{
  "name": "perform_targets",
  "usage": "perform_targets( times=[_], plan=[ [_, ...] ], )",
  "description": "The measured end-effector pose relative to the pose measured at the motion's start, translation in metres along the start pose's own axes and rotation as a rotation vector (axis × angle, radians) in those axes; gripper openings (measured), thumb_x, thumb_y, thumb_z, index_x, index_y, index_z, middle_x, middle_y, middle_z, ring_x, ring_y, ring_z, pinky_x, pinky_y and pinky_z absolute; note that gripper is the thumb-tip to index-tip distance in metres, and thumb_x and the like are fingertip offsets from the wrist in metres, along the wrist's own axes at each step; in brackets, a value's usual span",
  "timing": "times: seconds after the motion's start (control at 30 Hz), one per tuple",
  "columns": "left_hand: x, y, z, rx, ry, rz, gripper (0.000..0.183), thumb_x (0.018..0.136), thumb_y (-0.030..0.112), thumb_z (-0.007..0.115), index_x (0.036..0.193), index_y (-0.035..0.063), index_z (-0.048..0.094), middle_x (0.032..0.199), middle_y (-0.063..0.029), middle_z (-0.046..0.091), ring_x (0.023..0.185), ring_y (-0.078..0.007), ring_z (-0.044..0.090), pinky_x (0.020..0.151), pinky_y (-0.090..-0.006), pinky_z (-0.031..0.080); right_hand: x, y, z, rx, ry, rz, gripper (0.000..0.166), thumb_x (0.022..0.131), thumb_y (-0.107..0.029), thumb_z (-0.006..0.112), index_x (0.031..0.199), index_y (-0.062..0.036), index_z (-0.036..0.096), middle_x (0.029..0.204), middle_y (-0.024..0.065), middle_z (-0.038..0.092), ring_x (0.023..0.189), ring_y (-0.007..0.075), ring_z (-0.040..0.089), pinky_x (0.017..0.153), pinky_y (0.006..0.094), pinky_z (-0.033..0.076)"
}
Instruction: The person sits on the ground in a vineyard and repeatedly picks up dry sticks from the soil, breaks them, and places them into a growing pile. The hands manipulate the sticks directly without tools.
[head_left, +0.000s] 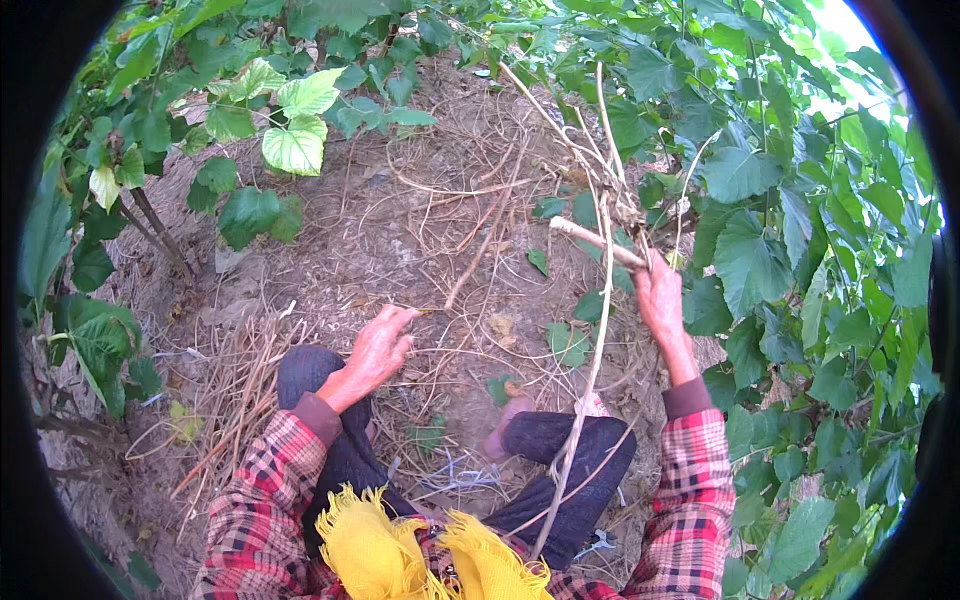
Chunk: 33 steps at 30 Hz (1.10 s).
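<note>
My right hand (660, 292) grips a woody plant stump with long pale stems (606, 225) at its lower end. One cut, thick stem (585, 232) points left from the grip. A long pale stem runs down from the bunch across my right leg. My left hand (375, 352) hovers beside my left knee, thumb apart from the fingers. A thin strand (433, 310) lies at its fingertips; whether they touch it cannot be made out. Dry vines and twigs (480, 262) lie scattered on the soil between both hands.
A pile of thin dry sticks (240, 390) lies by my left leg. Leafy green bushes (757, 262) crowd the right side, and broad-leaved branches (247, 210) hang at the left. White plastic strips (457, 476) lie between my legs. A yellow fringed scarf (375, 532) hangs in front of me.
</note>
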<state>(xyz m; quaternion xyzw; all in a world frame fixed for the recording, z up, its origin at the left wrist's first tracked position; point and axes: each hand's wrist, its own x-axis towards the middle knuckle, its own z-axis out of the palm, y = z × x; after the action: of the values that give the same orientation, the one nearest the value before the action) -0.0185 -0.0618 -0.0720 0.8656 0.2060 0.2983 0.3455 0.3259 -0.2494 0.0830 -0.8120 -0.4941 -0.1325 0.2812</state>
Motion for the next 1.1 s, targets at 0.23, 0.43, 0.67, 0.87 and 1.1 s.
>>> perform_targets(
  times=[0.23, 0.43, 0.67, 0.87, 1.1],
  plan=[
    [0.029, 0.094, 0.013, -0.769, -0.062, -0.115, 0.050, 0.095, 0.025, 0.051, 0.136, 0.0001, 0.039, 0.122, -0.0141, 0.053, 0.112, -0.0231, 0.054, 0.091, -0.0367, 0.047, -0.059, -0.033, 0.020, 0.094, 0.121, 0.035, 0.016, 0.086, -0.006, 0.050, 0.102, -0.0088, 0.054, 0.071, 0.0228, 0.060, 0.071, 0.0433, 0.060, 0.058, 0.0495, 0.045],
    [0.056, 0.146, 0.027, -1.348, -0.196, -0.353, 0.073, 0.094, 0.026, 0.054, 0.143, -0.0064, 0.011, 0.130, -0.0202, 0.045, 0.124, -0.0298, 0.044, 0.094, -0.0447, 0.047, -0.065, -0.050, 0.023, -0.012, 0.108, 0.073, 0.017, 0.087, -0.008, 0.051, 0.103, -0.0086, 0.052, 0.069, 0.0234, 0.060, 0.068, 0.0432, 0.060, 0.058, 0.0518, 0.045],
    [0.084, 0.130, 0.066, -1.577, -0.064, -0.356, 0.033, 0.089, 0.003, 0.056, 0.120, -0.0056, 0.048, 0.116, -0.0224, 0.057, 0.095, -0.0296, 0.065, 0.081, -0.0383, 0.058, -0.051, -0.052, 0.034, 0.119, 0.183, 0.073, 0.019, 0.086, -0.007, 0.050, 0.105, -0.0073, 0.053, 0.070, 0.0244, 0.060, 0.070, 0.0443, 0.060, 0.060, 0.0519, 0.045],
    [0.095, 0.063, 0.002, -1.207, 0.227, -0.350, 0.020, 0.087, -0.001, 0.055, 0.106, -0.0037, 0.054, 0.091, -0.0132, 0.060, 0.070, -0.0175, 0.065, 0.061, -0.0295, 0.060, -0.060, -0.031, 0.013, 0.242, 0.193, 0.079, 0.018, 0.088, -0.009, 0.050, 0.105, -0.0064, 0.054, 0.071, 0.0228, 0.057, 0.067, 0.0422, 0.059, 0.056, 0.0464, 0.043],
    [0.109, 0.042, -0.033, -1.035, 0.316, -0.309, 0.016, 0.089, 0.000, 0.053, 0.104, -0.0039, 0.054, 0.091, -0.0125, 0.061, 0.073, -0.0184, 0.066, 0.064, -0.0303, 0.060, -0.060, -0.013, 0.009, 0.373, 0.221, 0.093, 0.018, 0.090, -0.010, 0.049, 0.104, -0.0023, 0.057, 0.073, 0.0162, 0.055, 0.061, 0.0258, 0.052, 0.060, 0.0350, 0.043]
  ],
)
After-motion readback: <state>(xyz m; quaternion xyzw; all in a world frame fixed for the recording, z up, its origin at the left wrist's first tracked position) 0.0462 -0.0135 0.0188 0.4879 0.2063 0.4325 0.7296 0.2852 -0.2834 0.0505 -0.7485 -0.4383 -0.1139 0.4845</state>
